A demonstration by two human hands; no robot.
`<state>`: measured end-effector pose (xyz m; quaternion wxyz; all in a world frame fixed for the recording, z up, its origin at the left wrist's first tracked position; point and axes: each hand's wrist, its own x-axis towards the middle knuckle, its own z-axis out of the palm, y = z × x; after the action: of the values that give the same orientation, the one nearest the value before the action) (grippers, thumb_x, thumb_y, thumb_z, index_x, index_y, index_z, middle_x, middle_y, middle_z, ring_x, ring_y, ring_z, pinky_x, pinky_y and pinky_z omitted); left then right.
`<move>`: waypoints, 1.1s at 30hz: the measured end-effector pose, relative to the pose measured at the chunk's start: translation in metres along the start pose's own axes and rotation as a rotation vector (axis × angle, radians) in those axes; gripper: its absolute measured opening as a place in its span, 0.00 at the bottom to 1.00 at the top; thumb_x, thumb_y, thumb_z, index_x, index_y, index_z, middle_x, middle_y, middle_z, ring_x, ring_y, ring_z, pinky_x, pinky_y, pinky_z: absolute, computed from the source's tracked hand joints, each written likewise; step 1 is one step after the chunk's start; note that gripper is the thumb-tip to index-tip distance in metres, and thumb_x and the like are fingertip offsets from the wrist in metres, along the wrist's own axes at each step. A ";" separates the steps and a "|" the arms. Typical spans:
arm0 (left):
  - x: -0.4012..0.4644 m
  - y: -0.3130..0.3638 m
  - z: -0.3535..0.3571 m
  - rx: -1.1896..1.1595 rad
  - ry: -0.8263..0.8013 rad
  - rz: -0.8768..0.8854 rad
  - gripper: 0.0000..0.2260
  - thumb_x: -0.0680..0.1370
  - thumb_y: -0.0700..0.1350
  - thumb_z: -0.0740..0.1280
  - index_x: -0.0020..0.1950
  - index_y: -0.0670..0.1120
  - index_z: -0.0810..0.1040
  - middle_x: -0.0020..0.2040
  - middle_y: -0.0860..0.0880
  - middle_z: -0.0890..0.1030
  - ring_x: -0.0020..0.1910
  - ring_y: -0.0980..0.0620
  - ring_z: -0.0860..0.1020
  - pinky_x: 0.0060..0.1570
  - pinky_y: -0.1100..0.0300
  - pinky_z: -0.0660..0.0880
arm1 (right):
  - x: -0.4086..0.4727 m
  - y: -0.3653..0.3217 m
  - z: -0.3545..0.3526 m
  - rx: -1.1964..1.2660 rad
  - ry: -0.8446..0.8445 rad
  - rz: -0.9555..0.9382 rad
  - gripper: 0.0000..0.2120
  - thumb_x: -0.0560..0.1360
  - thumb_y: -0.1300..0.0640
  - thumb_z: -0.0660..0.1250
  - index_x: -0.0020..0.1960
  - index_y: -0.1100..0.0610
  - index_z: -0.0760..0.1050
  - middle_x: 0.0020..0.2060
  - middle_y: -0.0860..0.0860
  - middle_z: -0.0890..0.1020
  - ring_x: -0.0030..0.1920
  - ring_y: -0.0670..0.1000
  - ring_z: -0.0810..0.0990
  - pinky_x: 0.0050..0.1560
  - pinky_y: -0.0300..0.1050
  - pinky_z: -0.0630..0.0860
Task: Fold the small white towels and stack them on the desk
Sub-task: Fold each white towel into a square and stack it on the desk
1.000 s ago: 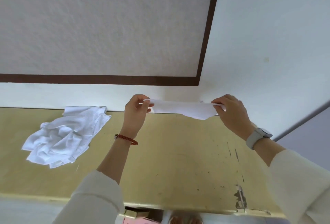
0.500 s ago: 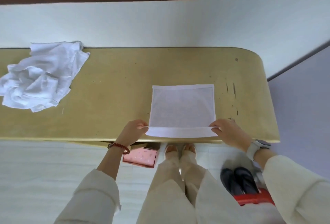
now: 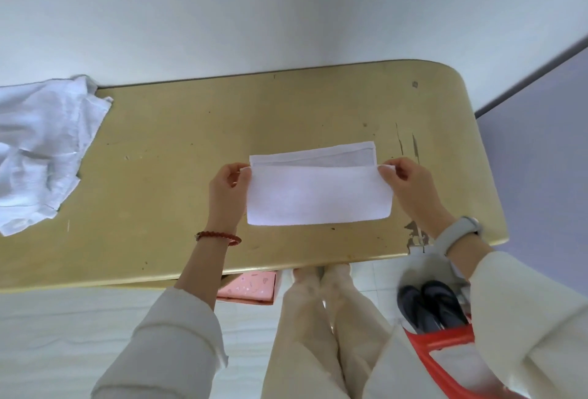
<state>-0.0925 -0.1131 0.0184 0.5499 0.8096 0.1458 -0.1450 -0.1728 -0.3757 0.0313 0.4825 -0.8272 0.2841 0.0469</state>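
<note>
A small white towel (image 3: 318, 196) lies on the yellow desk (image 3: 178, 156), folded nearly in half with its near edge brought over toward the far edge. My left hand (image 3: 227, 190) pinches the folded edge's left corner. My right hand (image 3: 405, 183) pinches the right corner. A strip of the lower layer shows beyond the folded edge. A crumpled heap of white towels (image 3: 41, 150) sits at the desk's far left.
The desk stands against a white wall (image 3: 286, 26), its right end rounded. Its front edge has chipped paint (image 3: 416, 236) near my right wrist. Below the desk are a pink box (image 3: 248, 287), dark shoes (image 3: 429, 306) and a red stool (image 3: 445, 344).
The towel went from being held up in the air to lying flat on the desk. Both hands then carried its near edge away from me, folding it over.
</note>
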 end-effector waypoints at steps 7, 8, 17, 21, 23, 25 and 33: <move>0.037 -0.010 0.027 0.131 0.133 0.048 0.07 0.78 0.40 0.61 0.52 0.42 0.77 0.39 0.57 0.75 0.38 0.60 0.72 0.38 0.68 0.68 | 0.053 -0.004 0.022 -0.018 0.079 -0.009 0.05 0.78 0.56 0.58 0.48 0.56 0.72 0.36 0.45 0.73 0.34 0.41 0.68 0.32 0.29 0.65; 0.041 -0.011 0.029 0.152 0.142 0.056 0.07 0.78 0.41 0.61 0.52 0.42 0.77 0.38 0.57 0.74 0.38 0.61 0.72 0.37 0.68 0.67 | 0.058 -0.003 0.025 -0.028 0.090 -0.008 0.05 0.78 0.56 0.58 0.48 0.56 0.72 0.35 0.44 0.72 0.34 0.41 0.69 0.31 0.27 0.65; 0.046 -0.021 0.038 0.242 0.240 0.062 0.08 0.76 0.41 0.63 0.50 0.46 0.81 0.40 0.55 0.76 0.37 0.63 0.73 0.39 0.77 0.66 | 0.079 0.007 0.044 -0.172 0.181 -0.018 0.08 0.77 0.58 0.59 0.51 0.61 0.74 0.34 0.50 0.75 0.36 0.51 0.72 0.38 0.45 0.70; 0.045 -0.025 0.038 0.247 0.275 0.070 0.08 0.76 0.40 0.64 0.51 0.47 0.82 0.40 0.59 0.72 0.36 0.66 0.72 0.40 0.81 0.65 | 0.080 0.006 0.046 -0.206 0.196 -0.018 0.07 0.77 0.59 0.59 0.51 0.61 0.73 0.35 0.53 0.75 0.36 0.52 0.72 0.39 0.46 0.71; 0.044 -0.024 0.038 0.278 0.270 0.072 0.08 0.76 0.40 0.64 0.51 0.47 0.82 0.40 0.60 0.71 0.37 0.64 0.72 0.40 0.82 0.64 | 0.081 0.005 0.045 -0.213 0.191 -0.012 0.07 0.77 0.59 0.59 0.50 0.61 0.72 0.35 0.53 0.75 0.36 0.52 0.72 0.38 0.45 0.70; 0.045 -0.022 0.039 0.300 0.270 0.077 0.08 0.76 0.40 0.64 0.51 0.46 0.81 0.41 0.58 0.72 0.38 0.61 0.72 0.40 0.82 0.64 | 0.080 0.004 0.044 -0.207 0.184 -0.014 0.06 0.77 0.60 0.59 0.50 0.61 0.72 0.34 0.53 0.75 0.35 0.52 0.72 0.37 0.46 0.70; 0.049 -0.015 0.038 0.415 0.251 0.055 0.07 0.76 0.41 0.64 0.51 0.45 0.79 0.50 0.50 0.74 0.42 0.55 0.72 0.42 0.69 0.63 | 0.078 0.009 0.043 -0.202 0.229 -0.032 0.07 0.76 0.59 0.61 0.52 0.61 0.72 0.41 0.52 0.75 0.40 0.50 0.72 0.40 0.38 0.65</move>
<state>-0.0563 -0.1397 -0.0271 0.3532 0.9205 0.1580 -0.0551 -0.1037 -0.3769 -0.0258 0.3620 -0.8759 0.3179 -0.0271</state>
